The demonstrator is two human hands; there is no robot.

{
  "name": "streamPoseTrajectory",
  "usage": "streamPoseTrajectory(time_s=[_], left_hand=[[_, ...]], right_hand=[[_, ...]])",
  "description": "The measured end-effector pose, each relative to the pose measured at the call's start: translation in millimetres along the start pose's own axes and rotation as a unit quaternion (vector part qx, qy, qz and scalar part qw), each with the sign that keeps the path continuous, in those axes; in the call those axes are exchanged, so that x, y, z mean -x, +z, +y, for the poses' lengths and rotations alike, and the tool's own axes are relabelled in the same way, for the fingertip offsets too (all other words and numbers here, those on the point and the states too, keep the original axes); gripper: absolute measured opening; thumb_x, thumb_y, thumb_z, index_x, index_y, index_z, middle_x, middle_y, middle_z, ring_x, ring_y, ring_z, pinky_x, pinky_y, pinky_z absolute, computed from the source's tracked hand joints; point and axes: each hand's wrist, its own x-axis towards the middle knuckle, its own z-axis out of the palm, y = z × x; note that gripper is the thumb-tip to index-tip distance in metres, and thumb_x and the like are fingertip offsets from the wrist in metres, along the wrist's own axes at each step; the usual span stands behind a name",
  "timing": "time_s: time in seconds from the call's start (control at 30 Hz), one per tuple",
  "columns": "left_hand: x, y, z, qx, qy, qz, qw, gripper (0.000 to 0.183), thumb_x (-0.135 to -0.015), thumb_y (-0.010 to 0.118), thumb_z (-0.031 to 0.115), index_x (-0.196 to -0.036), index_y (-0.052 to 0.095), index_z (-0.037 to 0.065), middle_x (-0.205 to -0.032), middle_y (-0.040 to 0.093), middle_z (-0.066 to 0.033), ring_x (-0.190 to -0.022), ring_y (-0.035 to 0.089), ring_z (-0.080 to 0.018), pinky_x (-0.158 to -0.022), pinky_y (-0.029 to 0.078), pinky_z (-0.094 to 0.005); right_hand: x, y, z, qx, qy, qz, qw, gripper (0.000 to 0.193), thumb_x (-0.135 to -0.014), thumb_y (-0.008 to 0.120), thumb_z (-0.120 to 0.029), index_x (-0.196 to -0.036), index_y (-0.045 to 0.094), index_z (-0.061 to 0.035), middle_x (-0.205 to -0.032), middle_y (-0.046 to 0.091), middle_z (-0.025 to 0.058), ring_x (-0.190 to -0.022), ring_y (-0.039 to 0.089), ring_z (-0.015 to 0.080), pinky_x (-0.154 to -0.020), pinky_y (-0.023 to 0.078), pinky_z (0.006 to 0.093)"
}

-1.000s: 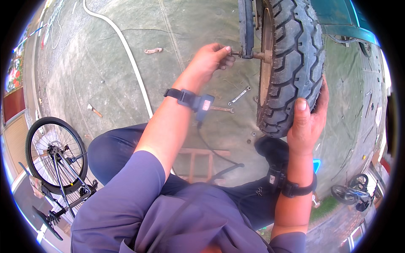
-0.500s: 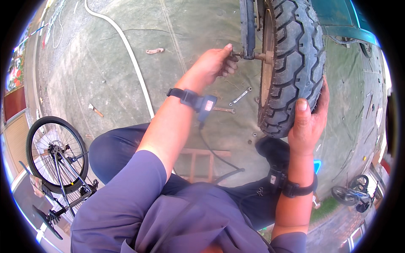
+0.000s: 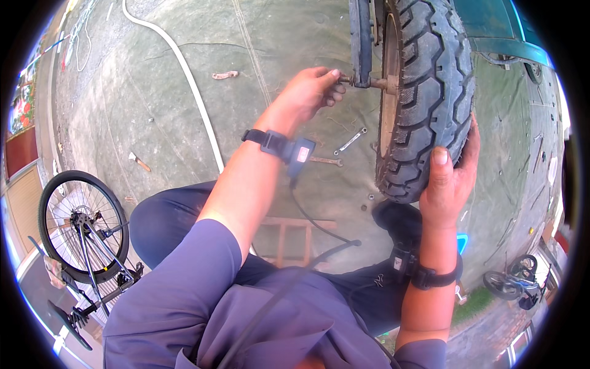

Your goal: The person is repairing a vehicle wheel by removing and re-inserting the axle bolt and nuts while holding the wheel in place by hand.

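Observation:
A knobby black tyre (image 3: 430,92) on a wheel stands upright ahead of me, held in a blue fork leg (image 3: 360,37). My left hand (image 3: 310,93) reaches to the end of the axle (image 3: 350,80), its fingertips pinched on the axle end beside the fork. My right hand (image 3: 452,178) is wrapped over the tyre's lower tread, thumb on the near side. Both wrists carry dark bands; a small box with a cable hangs from the left one.
Two spanners (image 3: 349,141) (image 3: 324,161) lie on the grey ground under my left arm. A white hose (image 3: 184,80) curves across the ground. A bicycle wheel (image 3: 80,221) stands at lower left, a wooden stool (image 3: 289,237) beneath me, a small hammer (image 3: 138,161) at left.
My left hand has shifted slightly on the axle end, fingers turning around it. The right hand stays on the tyre.

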Motion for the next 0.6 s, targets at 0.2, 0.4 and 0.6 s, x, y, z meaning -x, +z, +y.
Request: streamPoseTrajectory(time_s=[0.2,0.4,0.6], left_hand=[[1.4,-8.8,-13.8,-0.047,0.088,-0.028,0.995,0.035,-0.096,0.060,0.021,-0.123,0.059,-0.001,-0.101,0.066,-0.0082,-0.087,0.062,-0.0154,-0.078,0.050,-0.0287],[3.5,-6.1,-18.0,-0.038,0.116,-0.027,0.992,0.040,-0.096,0.059,0.020,-0.128,0.054,-0.003,-0.107,0.066,-0.0108,-0.094,0.064,-0.0186,-0.084,0.051,-0.0322],[3.8,-6.5,-20.8,-0.058,0.135,-0.024,0.989,0.041,-0.096,0.059,0.022,-0.128,0.054,-0.003,-0.107,0.066,-0.0111,-0.094,0.064,-0.0185,-0.084,0.051,-0.0322]], right_hand=[[-0.4,1.3,-1.3,-0.010,0.001,0.000,1.000,0.091,-0.079,0.072,-0.049,-0.139,0.038,0.0105,-0.134,0.050,0.0226,-0.124,0.048,0.0280,-0.107,0.034,0.0381],[-0.8,1.5,-1.1,-0.004,0.001,0.003,1.000,0.091,-0.079,0.072,-0.050,-0.139,0.038,0.0102,-0.133,0.051,0.0226,-0.124,0.048,0.0281,-0.107,0.035,0.0381],[-0.7,0.9,-0.3,0.000,-0.004,0.000,1.000,0.091,-0.079,0.071,-0.050,-0.139,0.038,0.0100,-0.134,0.050,0.0227,-0.124,0.048,0.0284,-0.107,0.035,0.0383]])
